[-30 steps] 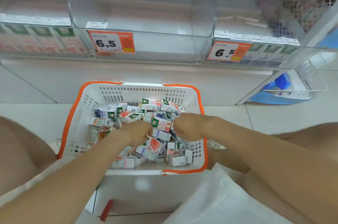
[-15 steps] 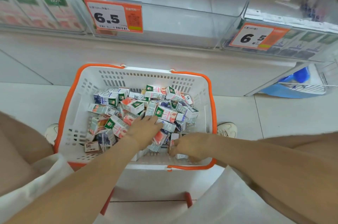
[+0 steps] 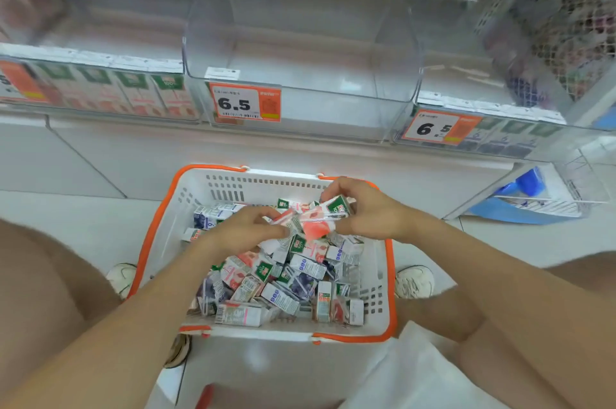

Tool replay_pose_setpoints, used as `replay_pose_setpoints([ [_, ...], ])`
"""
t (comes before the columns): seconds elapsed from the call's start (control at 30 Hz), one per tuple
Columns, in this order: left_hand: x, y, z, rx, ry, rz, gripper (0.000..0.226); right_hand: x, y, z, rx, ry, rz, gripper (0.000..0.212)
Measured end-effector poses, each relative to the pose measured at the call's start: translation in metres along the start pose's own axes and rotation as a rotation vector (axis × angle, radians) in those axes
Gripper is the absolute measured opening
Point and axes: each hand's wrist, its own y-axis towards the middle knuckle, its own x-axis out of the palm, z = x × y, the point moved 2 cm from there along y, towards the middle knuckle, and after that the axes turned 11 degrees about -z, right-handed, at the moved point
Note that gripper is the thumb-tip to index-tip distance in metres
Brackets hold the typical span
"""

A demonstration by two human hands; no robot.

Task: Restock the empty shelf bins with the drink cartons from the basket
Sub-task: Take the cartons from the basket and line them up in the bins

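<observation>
Drink cartons point(image 3: 276, 278) – a loose heap, too jumbled to count, lying in one white basket point(image 3: 266, 185) with an orange rim, on the floor below the shelf. Colours seen: green-topped pink, blue-purple, white.

Hands: two, both raised over the far end of the basket. Left hand point(image 3: 246, 230) – fingers curled, pinching one end of the held cartons point(image 3: 313, 225). Right hand point(image 3: 370, 211) – fingers curled round the other end, where a green top shows. At least two held cartons, pink and white; motion blur prevents an exact count.

Shelf bins: three clear ones in a row.
- Middle bin point(image 3: 300, 41) – empty, directly above the basket.
- Left bin point(image 3: 100, 91) – a row of green-topped cartons at its front.
- Right bin point(image 3: 500, 131) – a row of darker cartons at its front.

Price tags: two readable orange ones, each "6.5" – one point(image 3: 245, 103) on the middle bin, one point(image 3: 440, 128) on the right bin.

Surroundings: two white shoes point(image 3: 121, 277) point(image 3: 415, 282), one either side of the basket; a wire rack holding a blue item point(image 3: 526, 185) low at right. Between held cartons and middle bin: open air only.
</observation>
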Motion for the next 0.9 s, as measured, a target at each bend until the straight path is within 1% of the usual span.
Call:
replay_pose_setpoints([
  [0.03,-0.006,-0.006,0.006,0.019,-0.013,-0.002,0.049,-0.002,-0.005,-0.008,-0.016,0.061,0.042,0.044],
  [0.1,-0.018,-0.023,0.021,0.049,0.033,0.035,0.047,-0.006,-0.013,-0.026,-0.059,0.156,0.144,0.043],
  [0.2,-0.034,-0.050,0.044,0.069,0.138,0.100,0.045,-0.009,-0.024,-0.051,-0.086,0.210,0.327,0.043],
  [0.3,-0.051,-0.077,0.068,0.113,0.215,0.137,0.032,-0.008,-0.033,-0.076,-0.123,0.269,0.429,0.027],
  [0.33,-0.058,-0.087,0.076,0.132,0.223,0.155,0.030,-0.006,-0.034,-0.082,-0.130,0.318,0.450,0.027],
  [0.43,-0.077,-0.112,0.094,0.200,0.230,0.210,0.023,-0.001,-0.034,-0.097,-0.089,0.498,0.518,0.039],
  [0.47,-0.083,-0.119,0.098,0.219,0.222,0.219,0.020,0.002,-0.033,-0.100,-0.079,0.596,0.504,0.040],
  [0.57,-0.097,-0.136,0.107,0.253,0.200,0.200,0.018,0.007,-0.031,-0.116,-0.114,0.875,0.342,0.039],
  [0.67,-0.110,-0.146,0.107,0.252,0.195,0.178,0.018,0.007,-0.027,-0.132,-0.159,0.976,0.202,0.025],
  [0.77,-0.121,-0.156,0.105,0.253,0.245,0.205,0.021,0.006,-0.018,-0.144,-0.219,0.963,0.163,0.022],
  [0.9,-0.142,-0.165,0.104,0.233,0.325,0.281,0.029,0.006,-0.007,-0.157,-0.242,0.628,0.288,0.030],
])
